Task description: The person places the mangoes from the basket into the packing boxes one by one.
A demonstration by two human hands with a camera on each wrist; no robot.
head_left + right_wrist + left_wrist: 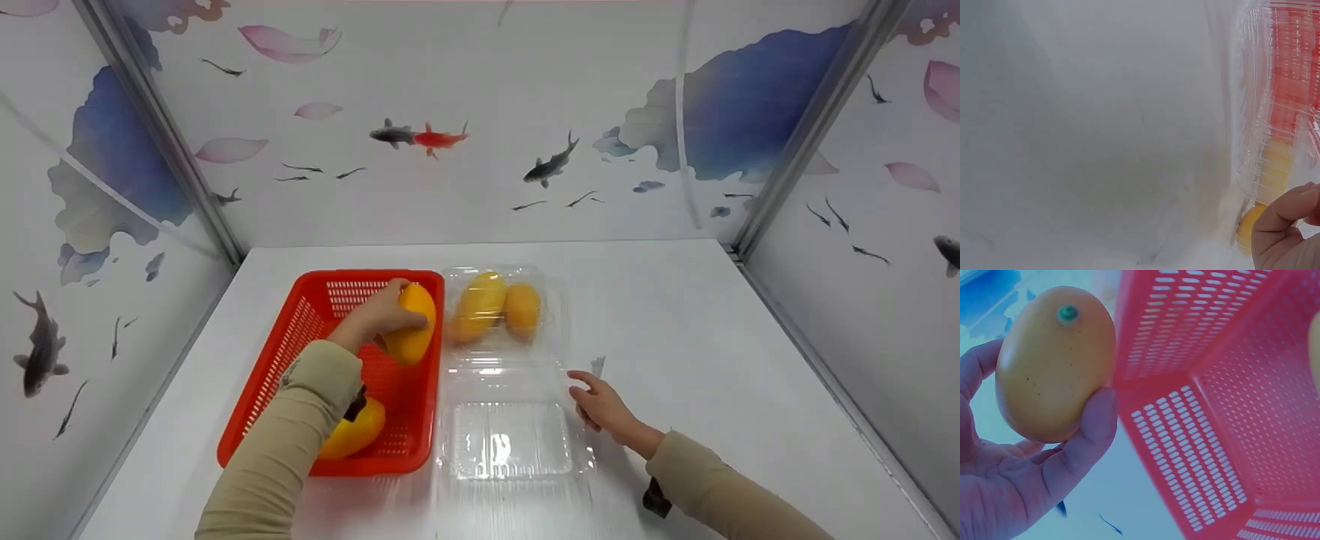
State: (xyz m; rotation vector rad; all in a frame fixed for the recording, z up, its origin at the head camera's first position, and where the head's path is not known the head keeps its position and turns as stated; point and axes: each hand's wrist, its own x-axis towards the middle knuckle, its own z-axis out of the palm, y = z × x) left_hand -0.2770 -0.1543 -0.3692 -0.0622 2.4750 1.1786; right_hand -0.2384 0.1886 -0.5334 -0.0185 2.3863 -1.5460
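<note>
My left hand [386,311] grips a yellow mango [412,330] over the right side of the red basket [433,390]. The left wrist view shows this mango's green stem spot [1067,313], with fingers and thumb wrapped around the fruit. Another mango [364,427] lies low in the basket, partly hidden by the left sleeve. Right of the basket, a clear plastic clamshell box [517,442] lies unfolded, with two mangoes [482,300] in its far half. At the box's right edge is my right hand [609,412], fingers loosely bent; the right wrist view shows only part of it.
A small clear scrap [598,366] lies on the white table [675,315] just beyond the right hand. White panels printed with fish and petals [487,187] enclose the back and both sides. The basket's slotted walls [1185,455] rise close to the held mango.
</note>
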